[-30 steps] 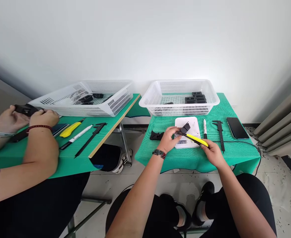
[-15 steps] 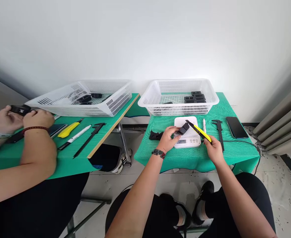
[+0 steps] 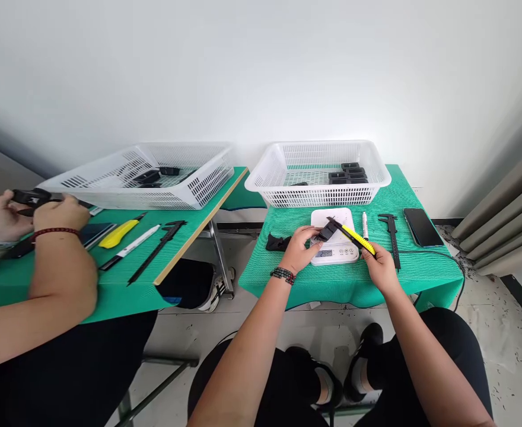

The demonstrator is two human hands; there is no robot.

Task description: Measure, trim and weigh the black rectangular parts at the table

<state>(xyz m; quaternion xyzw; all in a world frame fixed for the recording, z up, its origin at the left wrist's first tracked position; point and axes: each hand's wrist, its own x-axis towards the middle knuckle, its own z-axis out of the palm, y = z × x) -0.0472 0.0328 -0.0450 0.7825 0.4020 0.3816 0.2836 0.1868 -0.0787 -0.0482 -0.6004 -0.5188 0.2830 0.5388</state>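
Observation:
My left hand (image 3: 300, 250) is closed on a small black plastic part (image 3: 327, 232), held above a white digital scale (image 3: 341, 255). In my right hand (image 3: 380, 265) is a yellow utility knife (image 3: 357, 239), gripped by its handle. The knife's blade end points left and meets the edge of the black part; whether it cuts in I cannot tell. Left of the scale, partly behind my left hand, lies a dark piece (image 3: 277, 242) on the green cloth. A white marker (image 3: 365, 225) rests just right of the scale.
A white basket (image 3: 318, 197) with several black parts stands at the back. A black caliper (image 3: 393, 240) and a phone (image 3: 422, 227) lie at right. On the left table a co-worker's hands (image 3: 60, 216) hold a black part beside another basket (image 3: 154, 200) and a yellow knife (image 3: 117, 234).
The knife's blade end has moved slightly left and down onto the black part. My left hand has barely moved. The view has shifted a little.

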